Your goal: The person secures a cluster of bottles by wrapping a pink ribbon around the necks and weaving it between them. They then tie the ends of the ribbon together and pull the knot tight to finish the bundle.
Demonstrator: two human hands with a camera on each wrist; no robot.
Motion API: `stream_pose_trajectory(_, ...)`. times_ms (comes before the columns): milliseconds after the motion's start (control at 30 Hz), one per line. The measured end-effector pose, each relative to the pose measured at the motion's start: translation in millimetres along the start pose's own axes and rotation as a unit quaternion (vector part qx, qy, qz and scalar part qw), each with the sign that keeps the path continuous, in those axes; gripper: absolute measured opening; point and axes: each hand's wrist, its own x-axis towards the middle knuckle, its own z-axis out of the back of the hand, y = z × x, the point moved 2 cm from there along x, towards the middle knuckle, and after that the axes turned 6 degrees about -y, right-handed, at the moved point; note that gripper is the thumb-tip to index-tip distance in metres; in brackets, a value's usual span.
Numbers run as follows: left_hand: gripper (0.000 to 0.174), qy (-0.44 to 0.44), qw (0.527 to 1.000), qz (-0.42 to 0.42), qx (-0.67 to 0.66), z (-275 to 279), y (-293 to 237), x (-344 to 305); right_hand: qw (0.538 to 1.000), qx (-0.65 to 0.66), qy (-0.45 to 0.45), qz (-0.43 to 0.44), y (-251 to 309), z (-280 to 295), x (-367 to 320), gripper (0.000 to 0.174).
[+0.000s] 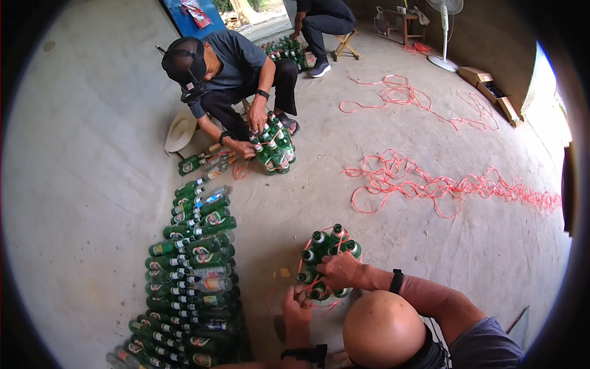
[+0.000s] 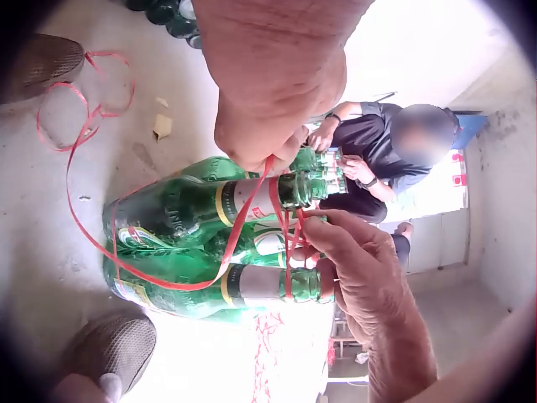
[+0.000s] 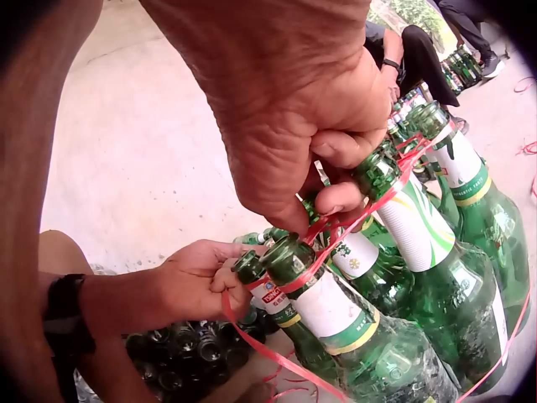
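Note:
A bundle of upright green beer bottles (image 1: 319,238) stands on the floor, with red plastic twine (image 3: 382,199) running around the necks. My left hand (image 1: 297,312) is low beside the bundle and pinches a length of the twine, its loose tail (image 2: 201,285) hanging in a loop across the bottles. My right hand (image 1: 342,271) reaches over the bottle tops. Its curled fingers (image 3: 340,198) pinch the twine between two necks. In the left wrist view, the right hand (image 2: 361,269) sits right at the bottle mouths, facing the left hand (image 2: 268,92).
Rows of bottles (image 1: 187,289) lie on their sides to the left. Tangled red twine (image 1: 424,184) spreads over the floor at right. Ahead, a seated person (image 1: 227,80) handles another bottle bundle (image 1: 275,147). Farther back are another person (image 1: 319,31) and a fan (image 1: 444,37).

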Motion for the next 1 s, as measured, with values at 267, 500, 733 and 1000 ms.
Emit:
stream_pose_trajectory(267, 0.022, -0.057, 0.996, -0.035, 0.062, -6.9, -4.8, 12.8, 1.0, 0.006, 0.004, 0.0, -2.4, -5.2, -0.9, 0.024)
stream_pose_trajectory(500, 0.021, -0.067, 0.992, -0.055, 0.094, -12.0, -6.8, 9.2, 1.0, 0.015, 0.011, -0.003, -2.2, -0.7, -0.2, 0.025)
stream_pose_trajectory(733, 0.022, -0.095, 0.983, -0.07, 0.141, -16.2, -9.1, 7.7, 0.999, 0.011, 0.029, -0.014, -1.8, 1.8, 1.0, 0.028)
stream_pose_trajectory(1000, 0.022, -0.07, 0.981, -0.081, 0.16, -6.0, -8.5, 12.7, 1.0, 0.014, 0.006, 0.0, -2.8, 2.8, 1.1, 0.024)
